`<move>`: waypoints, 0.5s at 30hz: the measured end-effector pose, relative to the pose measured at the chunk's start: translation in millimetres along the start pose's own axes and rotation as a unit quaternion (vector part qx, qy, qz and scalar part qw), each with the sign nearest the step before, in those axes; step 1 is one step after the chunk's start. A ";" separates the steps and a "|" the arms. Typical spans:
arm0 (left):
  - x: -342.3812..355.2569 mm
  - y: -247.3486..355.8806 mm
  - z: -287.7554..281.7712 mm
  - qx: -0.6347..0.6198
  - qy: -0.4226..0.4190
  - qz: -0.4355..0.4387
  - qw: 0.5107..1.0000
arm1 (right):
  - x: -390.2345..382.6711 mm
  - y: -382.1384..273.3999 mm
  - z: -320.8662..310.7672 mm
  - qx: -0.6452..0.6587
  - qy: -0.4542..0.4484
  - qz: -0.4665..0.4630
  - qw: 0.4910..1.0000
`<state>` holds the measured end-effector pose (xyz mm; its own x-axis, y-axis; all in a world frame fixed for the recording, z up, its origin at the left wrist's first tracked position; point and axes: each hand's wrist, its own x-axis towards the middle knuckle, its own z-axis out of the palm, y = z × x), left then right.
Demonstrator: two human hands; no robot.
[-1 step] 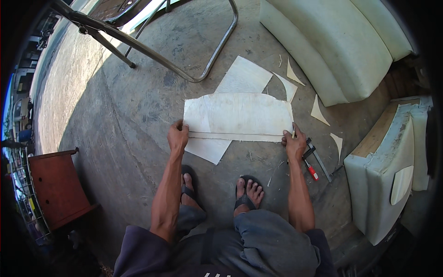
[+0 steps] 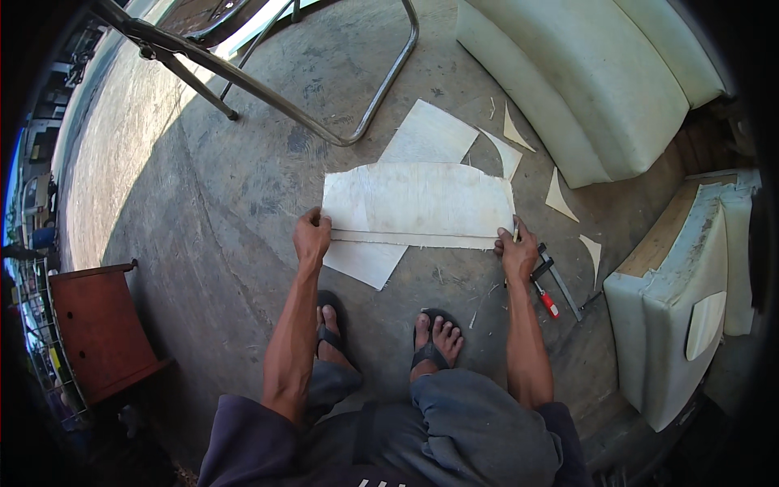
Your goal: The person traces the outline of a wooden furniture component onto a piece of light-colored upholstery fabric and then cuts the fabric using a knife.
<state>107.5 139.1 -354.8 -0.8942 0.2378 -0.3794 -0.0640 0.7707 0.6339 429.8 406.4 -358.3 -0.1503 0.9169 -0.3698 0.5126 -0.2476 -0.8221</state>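
A pale, thin plywood panel [image 2: 418, 195] with rounded far corners lies crosswise ahead of my feet. Along its near side shows the edge of a second layer beneath it. My left hand [image 2: 312, 237] pinches the near left corner, thumb on top. At the near right corner my right hand [image 2: 519, 252] grips the panel in the same way. A small yellowish, pencil-like stick [image 2: 516, 230] shows at the right fingers; its full shape is hidden. Another pale sheet [image 2: 428, 130] lies slantwise on the floor underneath, its ends sticking out on the far and near sides.
A bar clamp with a red handle [image 2: 549, 305] lies beside my right wrist. Several curved offcuts [image 2: 561, 196] are scattered to the right. Cream padded seat parts [image 2: 584, 81] stand at right, a metal tube frame [image 2: 377, 105] at the far side, a reddish-brown board piece [image 2: 101, 329] at left.
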 end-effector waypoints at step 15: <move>-24.6 -19.6 3.2 -0.189 -0.019 -0.059 0.980 | 1.9 22.9 -20.6 -0.181 0.047 -0.047 0.981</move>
<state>132.1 120.0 -360.0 -0.8540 0.1886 -0.4849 -0.3313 0.5216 0.7862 458.7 409.0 -369.0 -0.1413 0.9596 -0.2432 0.7692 -0.0483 -0.6372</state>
